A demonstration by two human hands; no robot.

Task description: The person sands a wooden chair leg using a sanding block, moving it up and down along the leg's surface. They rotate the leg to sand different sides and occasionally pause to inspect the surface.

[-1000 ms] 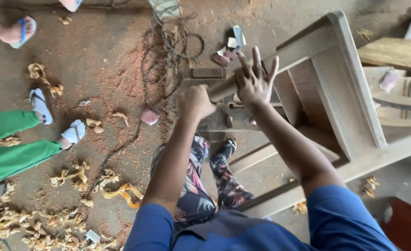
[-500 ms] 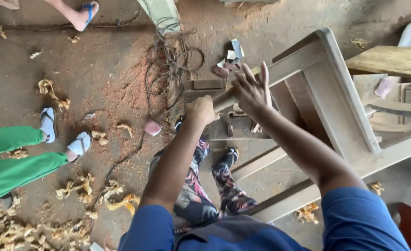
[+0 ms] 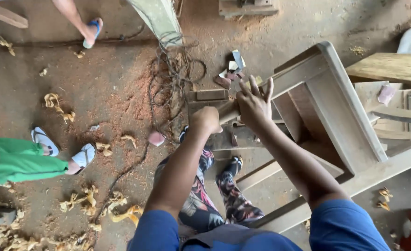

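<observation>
Wooden chair frame [image 3: 328,100]: unfinished, pale, tipped on its side on the dusty floor [image 3: 98,93] in front of the person. Likely stiff and fairly heavy, with a dry, rough, non-slip surface. Best held at the projecting leg [image 3: 227,111]. Left hand [image 3: 206,120] is clenched around that leg; right hand [image 3: 254,104] presses on the rail beside it, fingers spread. Wood shavings [image 3: 82,200] lie nearby.

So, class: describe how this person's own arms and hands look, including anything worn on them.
Both arms are bare from the upper arm down, under short blue sleeves: left sleeve, right sleeve. The left hand and right hand are bare too, with no gloves. No watch, ring or bracelet shows. The forearms are long and slender.
</observation>
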